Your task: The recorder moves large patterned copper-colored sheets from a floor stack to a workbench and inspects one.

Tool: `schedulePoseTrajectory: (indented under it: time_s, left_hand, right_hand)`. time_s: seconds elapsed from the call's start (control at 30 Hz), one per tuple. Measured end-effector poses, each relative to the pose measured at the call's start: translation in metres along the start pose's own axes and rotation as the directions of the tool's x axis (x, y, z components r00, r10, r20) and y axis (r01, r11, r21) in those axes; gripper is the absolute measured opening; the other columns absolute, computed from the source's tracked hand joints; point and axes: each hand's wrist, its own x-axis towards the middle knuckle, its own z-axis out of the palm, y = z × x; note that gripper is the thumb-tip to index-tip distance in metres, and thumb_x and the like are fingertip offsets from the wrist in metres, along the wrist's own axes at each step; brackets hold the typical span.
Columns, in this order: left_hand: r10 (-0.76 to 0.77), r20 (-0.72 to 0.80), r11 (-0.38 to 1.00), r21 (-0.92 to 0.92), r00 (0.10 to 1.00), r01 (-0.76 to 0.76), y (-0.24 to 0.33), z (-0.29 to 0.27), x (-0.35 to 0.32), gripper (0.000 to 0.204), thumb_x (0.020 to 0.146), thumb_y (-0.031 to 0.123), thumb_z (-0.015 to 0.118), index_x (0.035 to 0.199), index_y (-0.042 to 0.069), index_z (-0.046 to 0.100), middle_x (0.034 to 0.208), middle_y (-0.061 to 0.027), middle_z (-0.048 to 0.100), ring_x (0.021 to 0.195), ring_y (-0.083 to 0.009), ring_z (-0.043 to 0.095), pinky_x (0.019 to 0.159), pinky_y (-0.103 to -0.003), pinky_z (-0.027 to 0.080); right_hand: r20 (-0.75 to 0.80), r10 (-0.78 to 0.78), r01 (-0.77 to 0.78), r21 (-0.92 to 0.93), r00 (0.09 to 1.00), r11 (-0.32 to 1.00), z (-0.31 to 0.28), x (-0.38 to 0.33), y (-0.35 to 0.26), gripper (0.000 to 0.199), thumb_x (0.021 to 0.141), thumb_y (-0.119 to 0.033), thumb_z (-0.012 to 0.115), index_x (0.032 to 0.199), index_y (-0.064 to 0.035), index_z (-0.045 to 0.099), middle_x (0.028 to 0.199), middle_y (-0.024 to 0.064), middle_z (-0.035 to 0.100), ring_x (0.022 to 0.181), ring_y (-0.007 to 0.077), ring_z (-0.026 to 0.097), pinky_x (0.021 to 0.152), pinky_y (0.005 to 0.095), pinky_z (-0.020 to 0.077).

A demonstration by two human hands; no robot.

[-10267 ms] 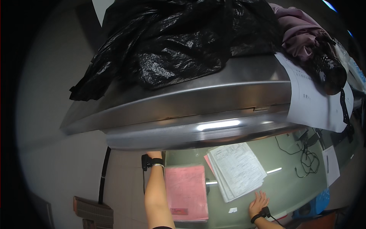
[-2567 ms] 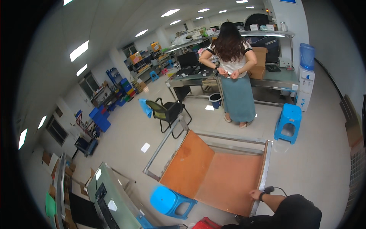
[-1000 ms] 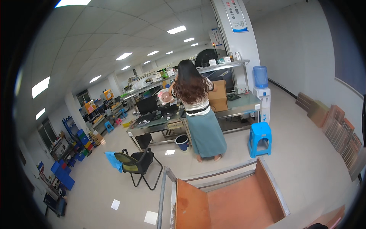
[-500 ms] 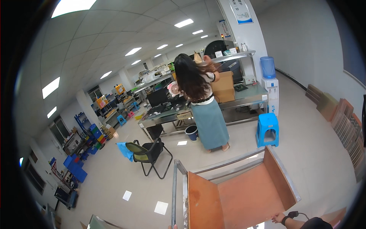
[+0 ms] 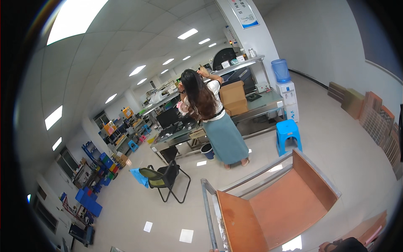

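A cart [image 5: 289, 201] with a grey metal frame and orange-brown boards stands before me. Its upright handle tube [image 5: 208, 218] runs along the left side to the lower edge. Only the fingertips of my left hand [image 5: 215, 250] show, closed around the bottom of that tube. My right hand [image 5: 325, 247] is at the lower edge, right of the cart and apart from its board, with a dark band on the wrist. Most of its fingers are cut off by the picture's edge, so I cannot make out whether it holds anything.
A person [image 5: 214, 117] in a long blue-green skirt stands beyond the cart at a workbench [image 5: 268, 107] with a cardboard box [image 5: 233, 97]. Nearby are a blue stool [image 5: 288, 135], a black chair [image 5: 164, 176], a bin [image 5: 207, 151] and a water dispenser [image 5: 288, 98]. Boards and racks [image 5: 371, 111] lean at the right wall.
The view has tilted, and the cart sits farther right in it. My right hand has dropped toward the lower edge. The person at the bench has raised both hands to head height.
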Motion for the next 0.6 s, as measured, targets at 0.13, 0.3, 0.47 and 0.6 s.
schedulePoseTrajectory:
  time_s: [0.13, 0.3, 0.47, 0.6]
  left_hand:
    - [0.127, 0.062, 0.992, 0.019, 0.990, -0.128, 0.008, 0.034, -0.002, 0.055, 0.077, 0.039, 0.043, 0.105, -0.008, 0.042, 0.104, -0.0268, 0.046, 0.100, -0.0349, 0.044, 0.086, -0.038, 0.033]
    - [0.010, 0.387, 0.957, -0.270, 0.922, 0.103, 0.113, 0.037, -0.083, 0.040, 0.078, 0.032, 0.047, 0.097, -0.003, 0.050, 0.092, -0.0147, 0.054, 0.084, -0.0225, 0.051, 0.072, -0.032, 0.041]
    - [0.169, 0.600, 0.797, -0.550, 0.782, 0.250, 0.129, 0.087, -0.098, 0.034, 0.081, 0.029, 0.046, 0.097, 0.000, 0.051, 0.093, -0.0097, 0.054, 0.081, -0.0160, 0.050, 0.070, -0.028, 0.041]
    - [0.320, 0.770, 0.861, -0.480, 0.553, 0.170, 0.147, 0.141, -0.102, 0.033, 0.082, 0.027, 0.045, 0.100, 0.001, 0.049, 0.098, -0.0092, 0.051, 0.089, -0.0167, 0.046, 0.076, -0.029, 0.037]
  right_hand:
    - [-0.005, -0.074, 0.073, 0.196, 0.997, 0.978, 0.025, -0.027, -0.035, 0.022, 0.080, -0.015, 0.043, 0.096, -0.0015, 0.050, 0.085, 0.0128, 0.057, 0.070, 0.0222, 0.059, 0.057, 0.0314, 0.0484]
    - [-0.027, -0.314, 0.311, 0.243, 0.949, 0.919, 0.053, -0.070, -0.117, 0.021, 0.080, -0.014, 0.043, 0.095, -0.0015, 0.051, 0.082, 0.0114, 0.057, 0.069, 0.0193, 0.059, 0.056, 0.0284, 0.0483]
    - [-0.166, -0.909, 0.846, -0.331, 0.383, 0.418, 0.064, -0.181, -0.218, 0.022, 0.075, -0.019, 0.048, 0.090, -0.0060, 0.057, 0.077, 0.0131, 0.059, 0.070, 0.0252, 0.058, 0.065, 0.0310, 0.0459]
    - [-0.066, -0.988, 0.922, -0.357, 0.137, 0.152, 0.088, -0.272, -0.250, 0.024, 0.075, -0.023, 0.046, 0.089, -0.0046, 0.055, 0.080, 0.0173, 0.056, 0.072, 0.0289, 0.055, 0.066, 0.0348, 0.0436]
